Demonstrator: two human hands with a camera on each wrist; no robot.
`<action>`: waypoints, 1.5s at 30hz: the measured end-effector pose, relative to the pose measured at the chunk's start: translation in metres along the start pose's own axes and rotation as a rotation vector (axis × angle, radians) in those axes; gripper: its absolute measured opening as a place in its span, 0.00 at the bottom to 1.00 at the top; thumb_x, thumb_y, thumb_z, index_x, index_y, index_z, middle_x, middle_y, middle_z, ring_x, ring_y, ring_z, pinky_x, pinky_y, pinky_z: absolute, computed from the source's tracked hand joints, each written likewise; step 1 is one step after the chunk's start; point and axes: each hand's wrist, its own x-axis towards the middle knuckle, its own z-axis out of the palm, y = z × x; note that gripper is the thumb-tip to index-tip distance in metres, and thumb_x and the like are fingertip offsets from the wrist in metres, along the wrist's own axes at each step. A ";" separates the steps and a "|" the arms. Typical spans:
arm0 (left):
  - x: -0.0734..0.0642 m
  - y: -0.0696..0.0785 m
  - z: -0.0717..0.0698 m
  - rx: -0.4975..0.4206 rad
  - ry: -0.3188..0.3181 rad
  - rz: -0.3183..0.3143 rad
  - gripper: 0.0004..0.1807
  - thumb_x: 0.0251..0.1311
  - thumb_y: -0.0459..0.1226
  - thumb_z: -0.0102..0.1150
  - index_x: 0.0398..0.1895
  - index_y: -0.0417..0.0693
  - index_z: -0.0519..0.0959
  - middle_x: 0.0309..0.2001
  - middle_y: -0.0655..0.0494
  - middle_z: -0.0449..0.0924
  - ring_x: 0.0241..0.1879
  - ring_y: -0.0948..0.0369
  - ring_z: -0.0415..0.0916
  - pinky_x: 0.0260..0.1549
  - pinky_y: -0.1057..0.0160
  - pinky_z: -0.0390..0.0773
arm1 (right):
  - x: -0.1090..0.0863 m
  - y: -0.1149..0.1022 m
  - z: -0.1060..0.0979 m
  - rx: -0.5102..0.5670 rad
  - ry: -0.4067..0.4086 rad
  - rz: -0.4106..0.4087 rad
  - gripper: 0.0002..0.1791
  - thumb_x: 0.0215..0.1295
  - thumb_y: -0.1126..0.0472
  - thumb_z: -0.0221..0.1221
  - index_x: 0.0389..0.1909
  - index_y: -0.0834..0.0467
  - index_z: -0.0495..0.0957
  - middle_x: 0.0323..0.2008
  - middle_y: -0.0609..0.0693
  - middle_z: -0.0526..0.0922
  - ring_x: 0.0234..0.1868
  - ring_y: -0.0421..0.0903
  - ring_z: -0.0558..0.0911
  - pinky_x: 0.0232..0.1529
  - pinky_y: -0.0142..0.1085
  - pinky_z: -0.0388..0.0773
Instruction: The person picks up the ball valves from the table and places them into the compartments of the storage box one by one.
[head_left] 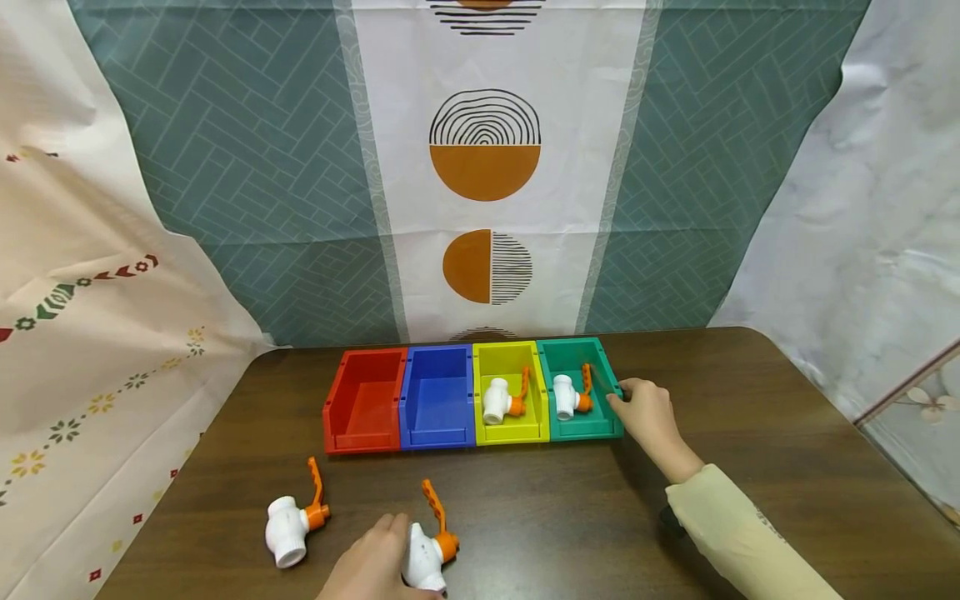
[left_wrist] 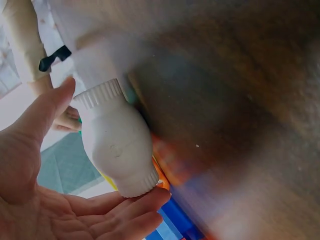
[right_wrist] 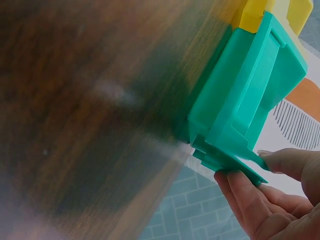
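Observation:
My left hand point(head_left: 371, 562) holds a white plastic ball valve point(head_left: 424, 560) with an orange lever handle, at the front of the table. In the left wrist view, the thumb lies at one ribbed end of the valve body point(left_wrist: 117, 140) and the fingers at the other. At the right end of a row of bins, my right hand point(head_left: 651, 410) pinches the side wall of the green bin point(right_wrist: 245, 100) between thumb and fingers. Another such valve point(head_left: 564, 397) lies inside the green bin, and one more valve point(head_left: 498, 402) is in the yellow bin point(head_left: 512, 437).
To the left of my left hand, a loose white valve point(head_left: 288, 533) with an orange lever lies on the brown table point(head_left: 540, 508). The red bin point(head_left: 363, 442) and blue bin point(head_left: 438, 437) join the yellow one. A patterned cloth point(head_left: 487, 208) hangs behind the table.

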 end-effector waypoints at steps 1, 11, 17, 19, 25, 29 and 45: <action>0.000 0.000 0.000 0.005 0.009 0.009 0.48 0.25 0.50 0.82 0.47 0.26 0.72 0.42 0.37 0.76 0.36 0.48 0.76 0.36 0.42 0.79 | 0.000 0.000 0.000 0.000 -0.001 0.000 0.18 0.61 0.64 0.60 0.46 0.75 0.78 0.40 0.68 0.83 0.38 0.60 0.82 0.39 0.52 0.81; -0.004 0.003 0.005 0.139 0.083 0.116 0.47 0.26 0.53 0.80 0.46 0.27 0.73 0.40 0.41 0.73 0.37 0.49 0.74 0.35 0.45 0.80 | 0.000 0.001 -0.001 -0.005 -0.003 -0.003 0.18 0.60 0.64 0.60 0.46 0.76 0.77 0.41 0.69 0.82 0.38 0.60 0.82 0.38 0.52 0.82; -0.005 0.006 0.007 0.191 0.126 0.145 0.44 0.25 0.50 0.81 0.43 0.27 0.74 0.37 0.43 0.73 0.34 0.50 0.74 0.33 0.47 0.80 | 0.000 0.001 -0.001 -0.002 -0.004 -0.004 0.18 0.60 0.65 0.60 0.46 0.76 0.77 0.41 0.70 0.82 0.39 0.61 0.82 0.39 0.52 0.81; -0.004 0.006 0.008 0.196 0.137 0.157 0.43 0.25 0.50 0.81 0.42 0.27 0.74 0.36 0.44 0.73 0.33 0.51 0.73 0.32 0.48 0.80 | 0.000 0.000 -0.001 -0.001 -0.004 -0.007 0.18 0.60 0.65 0.60 0.46 0.76 0.77 0.41 0.70 0.82 0.39 0.61 0.82 0.39 0.52 0.81; -0.003 0.003 0.010 0.206 0.166 0.205 0.41 0.24 0.47 0.82 0.40 0.29 0.75 0.35 0.45 0.73 0.32 0.52 0.73 0.32 0.50 0.80 | 0.000 0.000 -0.001 0.003 -0.017 0.000 0.18 0.61 0.65 0.60 0.46 0.76 0.77 0.41 0.69 0.82 0.39 0.61 0.82 0.39 0.52 0.81; -0.004 0.003 0.008 0.184 0.158 0.210 0.41 0.24 0.47 0.82 0.41 0.30 0.75 0.36 0.45 0.74 0.34 0.52 0.74 0.36 0.49 0.80 | -0.001 0.001 -0.001 0.000 -0.019 -0.002 0.18 0.61 0.65 0.60 0.46 0.76 0.77 0.41 0.70 0.82 0.38 0.61 0.82 0.39 0.52 0.81; -0.010 0.025 -0.041 0.077 0.275 0.236 0.43 0.21 0.37 0.79 0.50 0.33 0.73 0.45 0.47 0.74 0.43 0.53 0.73 0.47 0.49 0.79 | 0.000 0.002 0.001 0.005 -0.009 -0.016 0.18 0.60 0.65 0.60 0.46 0.76 0.77 0.41 0.70 0.82 0.35 0.58 0.81 0.37 0.50 0.82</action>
